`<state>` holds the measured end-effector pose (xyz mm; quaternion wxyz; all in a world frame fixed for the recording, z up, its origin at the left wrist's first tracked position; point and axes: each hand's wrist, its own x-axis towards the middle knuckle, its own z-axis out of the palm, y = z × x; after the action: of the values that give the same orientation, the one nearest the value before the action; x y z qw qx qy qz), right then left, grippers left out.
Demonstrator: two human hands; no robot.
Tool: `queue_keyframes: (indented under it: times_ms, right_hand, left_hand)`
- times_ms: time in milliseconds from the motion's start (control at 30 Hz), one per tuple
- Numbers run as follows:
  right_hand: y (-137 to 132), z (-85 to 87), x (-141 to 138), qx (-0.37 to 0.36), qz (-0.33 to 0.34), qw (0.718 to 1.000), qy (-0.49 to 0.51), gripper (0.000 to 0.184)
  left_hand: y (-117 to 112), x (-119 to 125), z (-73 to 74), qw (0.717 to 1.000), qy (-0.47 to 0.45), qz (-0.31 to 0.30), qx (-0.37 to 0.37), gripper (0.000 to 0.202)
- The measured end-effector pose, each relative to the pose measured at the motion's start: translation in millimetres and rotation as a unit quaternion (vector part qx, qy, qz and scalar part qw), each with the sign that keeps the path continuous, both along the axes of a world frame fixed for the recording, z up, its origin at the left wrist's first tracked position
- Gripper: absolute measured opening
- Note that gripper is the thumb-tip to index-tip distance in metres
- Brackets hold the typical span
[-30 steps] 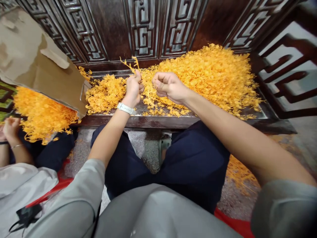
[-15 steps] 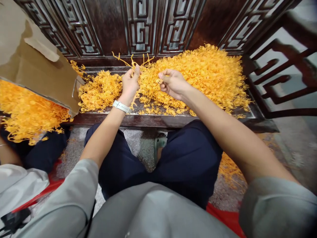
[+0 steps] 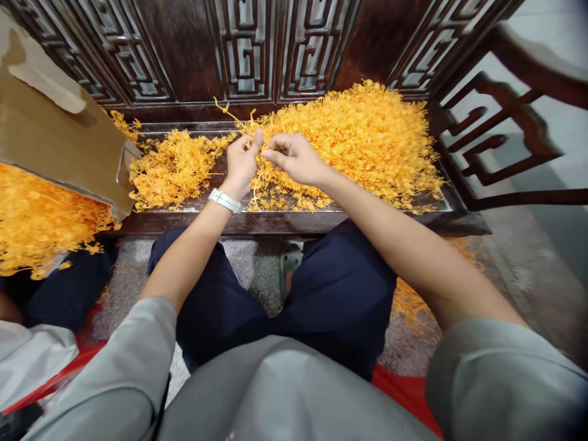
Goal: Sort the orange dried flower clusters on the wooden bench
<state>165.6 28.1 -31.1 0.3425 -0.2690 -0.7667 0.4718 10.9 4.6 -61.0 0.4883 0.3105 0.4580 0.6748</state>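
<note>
My left hand [image 3: 242,162], with a white watch on its wrist, pinches a thin orange plastic sprig [image 3: 239,119] that sticks up above the fingers. My right hand [image 3: 294,158] meets it fingertip to fingertip and pinches the same sprig. Both hands hover over the dark wooden bench seat [image 3: 294,220]. A large heap of orange plastic pieces [image 3: 367,135] lies behind and to the right of them. A smaller orange pile [image 3: 177,165] lies to the left.
A cardboard box [image 3: 59,141] tilts at the left, with more orange pieces [image 3: 41,220] spilling below it. Another person's white-clad body [image 3: 32,361] shows at lower left. The carved wooden bench back [image 3: 257,49] and armrest [image 3: 505,122] frame the seat. Orange pieces lie on the floor [image 3: 413,300].
My right hand has opened from a fist and moved left until it meets the left hand on the sprig. The view has shifted slightly to the right.
</note>
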Motion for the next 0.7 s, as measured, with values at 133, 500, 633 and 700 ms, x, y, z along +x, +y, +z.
queue_keyframes:
  times_ms: [133,500,633,700]
  right_hand:
    - [-24,23.6,-4,0.035,0.160,0.986,0.021,0.042]
    - [33,-2.6,12,-0.291,-0.190,0.930,0.123,0.025]
    - [39,-11.7,12,-0.249,-0.264,0.919,0.156,0.027]
    - [36,-9.0,14,-0.199,-0.254,0.936,0.141,0.035]
  left_hand:
    - [20,-26,-10.1,0.996,0.035,0.073,-0.045,0.056]
    - [20,-52,0.2,1.000,-0.012,0.005,0.015,0.042]
    - [14,-60,5.6,0.999,-0.035,-0.040,0.012,0.034]
    - [12,-64,7.1,0.997,-0.042,-0.062,0.005,0.026]
